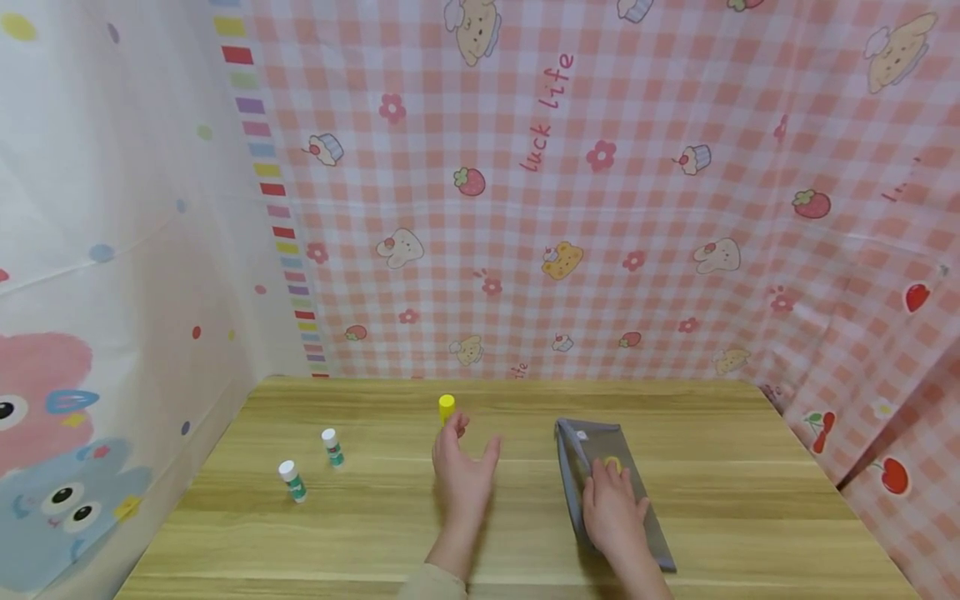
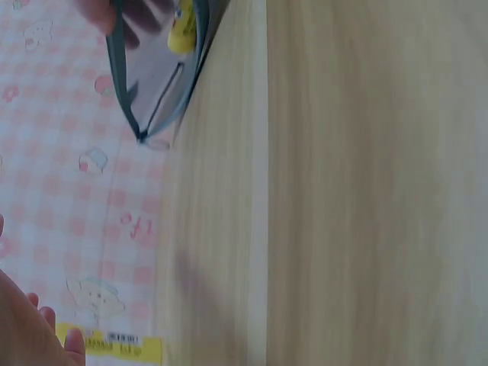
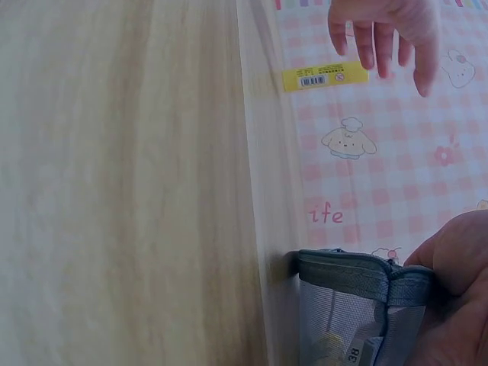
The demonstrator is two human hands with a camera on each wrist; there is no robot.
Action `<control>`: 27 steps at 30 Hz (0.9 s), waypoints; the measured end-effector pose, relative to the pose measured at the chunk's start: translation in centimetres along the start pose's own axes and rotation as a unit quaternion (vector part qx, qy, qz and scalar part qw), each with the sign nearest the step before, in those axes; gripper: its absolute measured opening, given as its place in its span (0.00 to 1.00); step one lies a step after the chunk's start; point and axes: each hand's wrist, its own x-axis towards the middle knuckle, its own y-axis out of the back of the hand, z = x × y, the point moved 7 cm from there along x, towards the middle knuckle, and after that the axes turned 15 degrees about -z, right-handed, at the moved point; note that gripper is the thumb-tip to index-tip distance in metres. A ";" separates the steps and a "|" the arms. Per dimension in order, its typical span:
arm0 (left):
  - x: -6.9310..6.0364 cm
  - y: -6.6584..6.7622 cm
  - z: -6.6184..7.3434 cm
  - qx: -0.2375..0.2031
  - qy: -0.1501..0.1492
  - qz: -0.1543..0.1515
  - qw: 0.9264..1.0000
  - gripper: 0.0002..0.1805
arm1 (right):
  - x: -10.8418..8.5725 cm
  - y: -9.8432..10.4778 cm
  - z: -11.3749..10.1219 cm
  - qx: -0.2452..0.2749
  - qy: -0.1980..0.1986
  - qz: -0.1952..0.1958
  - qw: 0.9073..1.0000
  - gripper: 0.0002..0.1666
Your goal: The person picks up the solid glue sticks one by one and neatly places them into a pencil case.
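Note:
On the table's right half lies a grey mesh zip pouch (image 1: 651,523), its mouth spread toward the left. My right hand (image 1: 615,510) grips its upper side, thumb at the rim (image 3: 335,268). Inside the pouch is a yellow glue stick (image 2: 183,29), partly hidden by the mesh. My left hand (image 1: 463,477) is raised with its fingers loosely bent and nothing in them. Just beyond its fingertips another yellow glue stick (image 1: 447,407) stands upright, partly covered by the hand. A barcode label shows on that stick (image 3: 324,77) in the right wrist view.
Two white-capped green glue sticks, one nearer (image 1: 293,482) and one farther back (image 1: 332,448), stand on the left of the wooden table (image 1: 360,546). A pink checked cloth (image 1: 510,217) hangs behind the table, and a white printed cloth (image 1: 142,275) hangs at the left.

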 end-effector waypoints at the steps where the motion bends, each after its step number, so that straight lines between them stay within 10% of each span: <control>1: 0.2 0.3 -0.1 0.002 -0.006 0.005 1.000 0.34 | 0.0 0.0 0.0 0.000 0.000 0.001 1.000 0.25; 27: 3.2 3.1 -2.9 0.069 -0.012 -0.027 0.997 0.35 | -0.1 0.2 -0.1 0.002 0.004 -0.001 1.000 0.25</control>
